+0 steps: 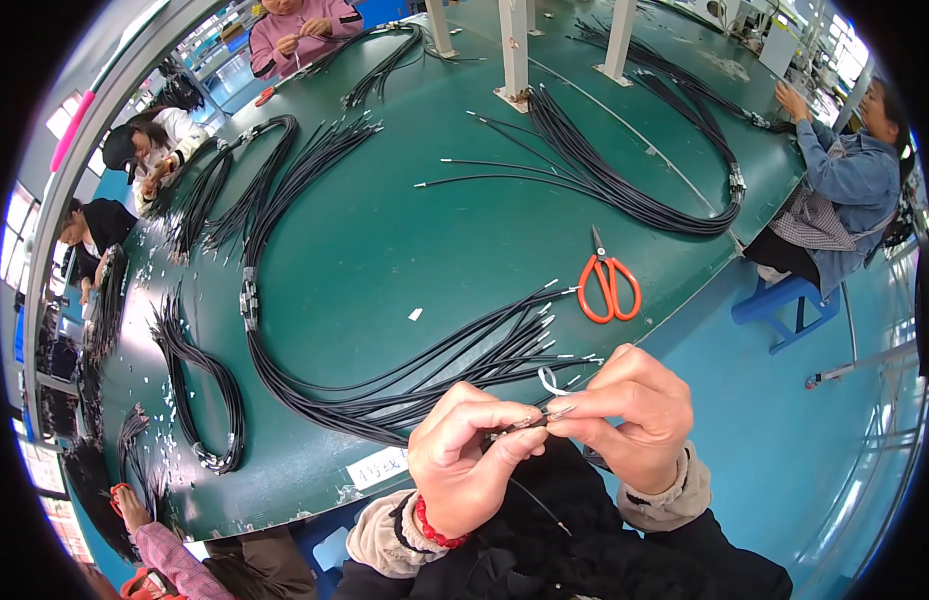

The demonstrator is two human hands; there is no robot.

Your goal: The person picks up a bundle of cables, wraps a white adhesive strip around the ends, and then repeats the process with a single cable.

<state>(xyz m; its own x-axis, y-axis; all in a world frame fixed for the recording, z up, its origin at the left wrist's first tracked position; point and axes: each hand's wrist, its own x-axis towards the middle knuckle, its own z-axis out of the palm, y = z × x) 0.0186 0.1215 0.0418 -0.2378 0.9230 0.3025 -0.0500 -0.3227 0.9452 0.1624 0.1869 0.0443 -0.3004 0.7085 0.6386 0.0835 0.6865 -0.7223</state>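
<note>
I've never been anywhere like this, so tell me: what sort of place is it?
Most likely a factory bench for assembling cables. Bundles of black cables lie across a long green worktable, orange scissors lie ready, and other seated workers handle similar cables.

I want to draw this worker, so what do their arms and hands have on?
Both hands are bare. The left hand has a red beaded bracelet at the wrist. Both arms wear dark sleeves with beige fleecy cuffs poking out.
</note>
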